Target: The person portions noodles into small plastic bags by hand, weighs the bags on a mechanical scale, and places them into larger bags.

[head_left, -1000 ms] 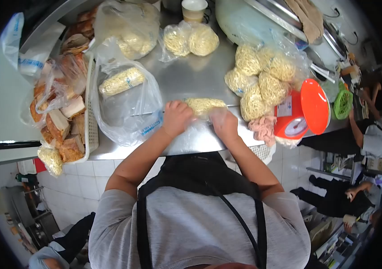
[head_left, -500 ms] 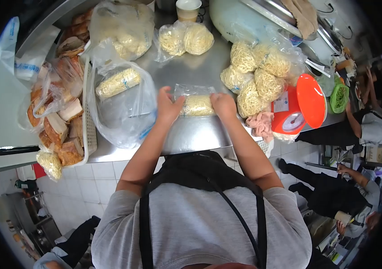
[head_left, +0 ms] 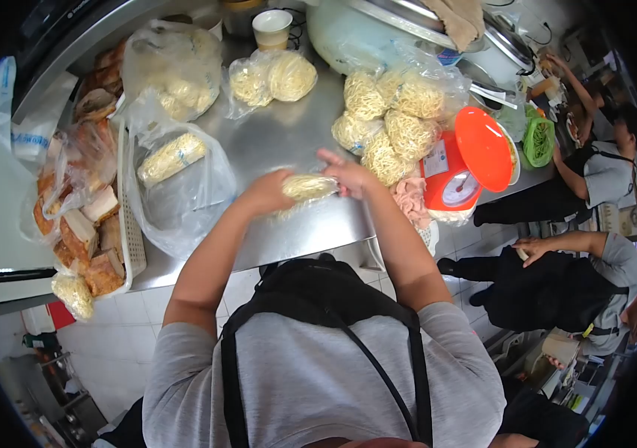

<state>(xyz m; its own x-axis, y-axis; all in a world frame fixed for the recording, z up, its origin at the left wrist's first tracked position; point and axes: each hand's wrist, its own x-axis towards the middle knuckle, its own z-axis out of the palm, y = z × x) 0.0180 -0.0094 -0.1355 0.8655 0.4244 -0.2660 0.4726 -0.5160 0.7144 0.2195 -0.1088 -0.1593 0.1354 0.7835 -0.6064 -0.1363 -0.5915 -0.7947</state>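
Lifting at its right end, that right hand (head_left: 353, 177) is now spreading its fingers where half a second ago it was pinching the pack, and the clear flap lying beyond the noodle roll (head_left: 308, 187) is no longer showing! We're seeing the roll sitting at the middle of the frame, between both hands, over the steel table (head_left: 274, 123). Whether it's resting on the steel, we aren't managing to tell. Our left hand (head_left: 268, 193) is curling closed around the left end, probably to be keeping the bundle steady. The right is staying half open, forefinger stretching toward the top of the frame, lower fingers meeting the other end; how firmly they're gripping, we can't say.

Left of centre, an open plastic bag (head_left: 184, 216) is lying with its mouth wide, holding another roll (head_left: 172, 160), presumably placed there for easy reach. Right of centre, bagged noodle bundles (head_left: 412, 138) are crowding beside the red scale (head_left: 449, 173), maybe to be staying handy.

Everything on the table is sliding leftward in our picture, the camera likely turning, and co-workers (head_left: 557, 284) at the right are shifting their stances.
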